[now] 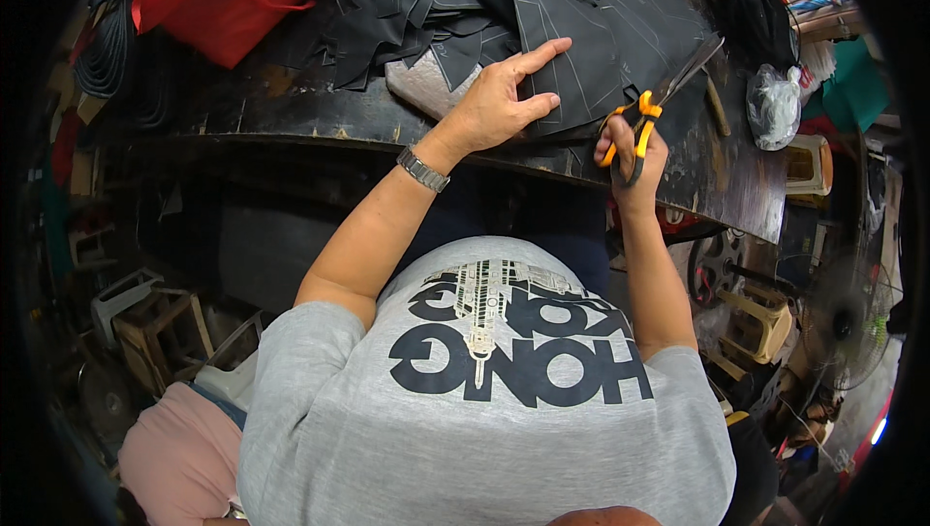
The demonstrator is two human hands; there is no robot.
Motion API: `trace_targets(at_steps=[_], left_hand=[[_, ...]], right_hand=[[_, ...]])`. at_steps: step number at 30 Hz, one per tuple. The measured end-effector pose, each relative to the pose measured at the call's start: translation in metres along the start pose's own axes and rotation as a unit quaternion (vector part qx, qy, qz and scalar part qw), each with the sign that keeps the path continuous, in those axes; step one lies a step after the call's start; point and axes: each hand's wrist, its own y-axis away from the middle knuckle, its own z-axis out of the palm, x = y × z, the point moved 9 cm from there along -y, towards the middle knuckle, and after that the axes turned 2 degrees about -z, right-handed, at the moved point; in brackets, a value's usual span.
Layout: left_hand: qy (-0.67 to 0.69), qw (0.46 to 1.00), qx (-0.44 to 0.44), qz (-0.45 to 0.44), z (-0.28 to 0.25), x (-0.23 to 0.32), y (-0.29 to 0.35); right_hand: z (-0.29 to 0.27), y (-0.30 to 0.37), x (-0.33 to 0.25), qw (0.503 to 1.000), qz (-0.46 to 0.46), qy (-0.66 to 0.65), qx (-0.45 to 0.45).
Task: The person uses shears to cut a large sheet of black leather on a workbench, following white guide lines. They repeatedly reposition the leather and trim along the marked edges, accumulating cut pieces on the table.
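A large black sheet marked with pale outlines lies on the dark worktable. My left hand rests at its near left part, index finger and thumb stretched out and apart; the other fingers are partly hidden. In my right hand is a pair of scissors with orange and black handles. Their blades point up and to the right, over the sheet's right edge. I cannot tell whether they touch it. Left of the sheet lies a heap of cut black pieces, some marked with pale writing.
A light grey slab sits beside my left hand. A red bag stands at the far left, near coiled dark strips. To the right are a thin wooden stick, a black bag and a clear plastic bag. Another person is behind left.
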Motion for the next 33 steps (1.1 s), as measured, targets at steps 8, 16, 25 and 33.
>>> trace_targets(at_steps=[8, 16, 25, 33], left_hand=[[0.039, 0.999, 0.013, 0.031, -0.005, -0.003, -0.003], [0.055, 0.998, 0.017, 0.038, -0.006, -0.003, -0.002], [0.086, 0.996, 0.019, 0.022, -0.008, -0.001, 0.001], [0.026, 0.999, 0.02, 0.013, -0.008, -0.002, 0.0]], right_hand=[[0.02, 0.08, 0.019, 0.937, 0.2, 0.087, -0.272], [0.001, 0.114, 0.058, 0.864, 0.328, 0.187, -0.334], [0.015, 0.121, 0.054, 0.884, 0.338, 0.127, -0.297], [0.007, 0.128, 0.047, 0.888, 0.319, 0.148, -0.296]])
